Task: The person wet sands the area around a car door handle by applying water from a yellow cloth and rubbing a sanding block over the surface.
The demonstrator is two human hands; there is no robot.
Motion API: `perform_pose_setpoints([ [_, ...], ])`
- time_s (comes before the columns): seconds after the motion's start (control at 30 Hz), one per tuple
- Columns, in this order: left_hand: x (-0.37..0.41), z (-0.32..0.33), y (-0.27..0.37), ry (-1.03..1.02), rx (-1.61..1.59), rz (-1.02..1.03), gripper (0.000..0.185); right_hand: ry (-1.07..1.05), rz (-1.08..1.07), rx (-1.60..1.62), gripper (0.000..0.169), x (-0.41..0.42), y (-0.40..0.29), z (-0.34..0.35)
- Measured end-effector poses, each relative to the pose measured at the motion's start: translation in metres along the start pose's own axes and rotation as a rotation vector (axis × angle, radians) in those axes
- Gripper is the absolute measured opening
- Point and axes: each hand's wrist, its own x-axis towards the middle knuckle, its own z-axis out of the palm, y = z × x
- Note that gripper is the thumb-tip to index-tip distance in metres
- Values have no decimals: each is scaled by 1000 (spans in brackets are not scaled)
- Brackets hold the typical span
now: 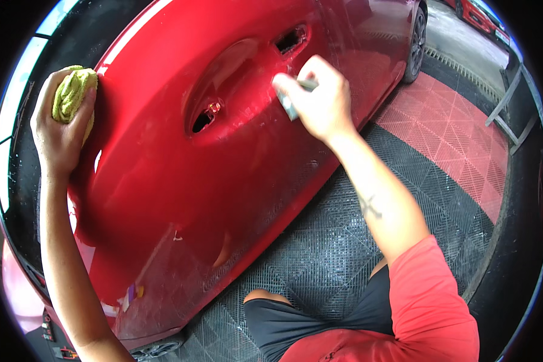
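A crumpled yellow-green cloth [74, 96], apparently microfiber, is in the grip of my left hand [54, 131], at the upper edge of the red car door [176, 181] beside the window. My right hand [326, 99] pinches a pale grey-green sheet or pad [288, 107] over the door skin, just below the handle recess [235, 68]; blur hides exactly what it is. The outside handle is absent from the recess. One ragged opening [203, 121] shows at its lower left, and a second opening [292, 40] lies at its upper right. Whitish smears mark the paint around them.
Black interlocking floor tiles [316, 244] lie beneath the car, with a red tile section [448, 140] to the right. A car wheel [417, 45] is at the upper right, near a metal frame [509, 108]. Another red car [479, 18] stands beyond a floor grate.
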Motion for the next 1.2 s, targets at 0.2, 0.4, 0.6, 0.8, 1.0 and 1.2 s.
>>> perform_pose_setpoints([
  [0.2,-3,5,3,5,-19,36,37,49,41,31,45,-35,-5,24],
  [0.4,-3,8,-1,18,-75,6,37,101,133,114,47,-9,-8,21],
  [0.6,2,6,0,17,-60,19,38,130,40,-9,46,7,-6,11],
  [0.8,0,8,2,61,-38,68,38,119,64,21,45,-29,-6,27],
  [1.0,2,6,3,31,-33,43,36,264,-112,-84,44,10,-1,-12],
  [1.2,0,5,1,11,-83,16,37,-322,-366,-519,83,-24,0,-34],
])
